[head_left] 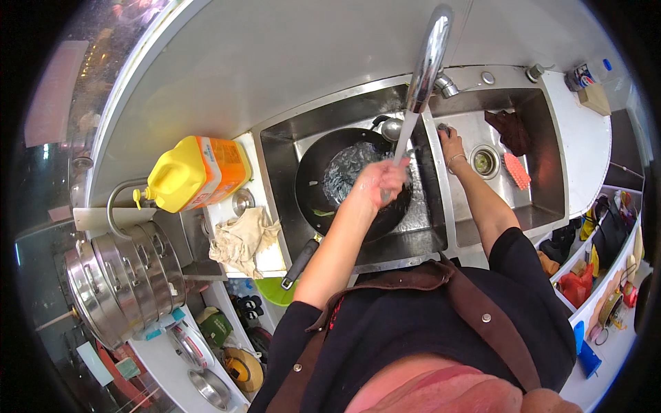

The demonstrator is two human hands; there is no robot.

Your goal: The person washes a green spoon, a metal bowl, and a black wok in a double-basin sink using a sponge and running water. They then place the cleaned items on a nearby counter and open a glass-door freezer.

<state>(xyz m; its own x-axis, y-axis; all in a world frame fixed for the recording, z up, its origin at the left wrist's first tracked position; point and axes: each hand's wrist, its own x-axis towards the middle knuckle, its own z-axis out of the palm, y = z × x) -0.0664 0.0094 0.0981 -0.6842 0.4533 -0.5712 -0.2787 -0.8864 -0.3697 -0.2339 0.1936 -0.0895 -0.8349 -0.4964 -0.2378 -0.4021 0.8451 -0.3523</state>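
Note:
My left hand [384,180] is blurred under the stream from the chrome faucet [429,57], above a black wok [315,170] in the left basin. Its fingers look curled, but whether they hold anything cannot be told. Water swirls in the wok, with a green leaf scrap [323,212] on its inner side. A metal ladle [392,129] lies by the wok's far rim. My right hand [452,145] is in the right basin beside the divider, its fingertips around a small dark grey object [443,127], partly hidden.
The right basin [552,170] holds a dark brown cloth [508,131], a coral-coloured brush [517,171] and a drain strainer [484,161]. Left of the sink are a yellow jug [178,173], a beige rag [242,240] and stacked steel steamers [126,281]. The wok handle [301,263] overhangs the sink's front edge.

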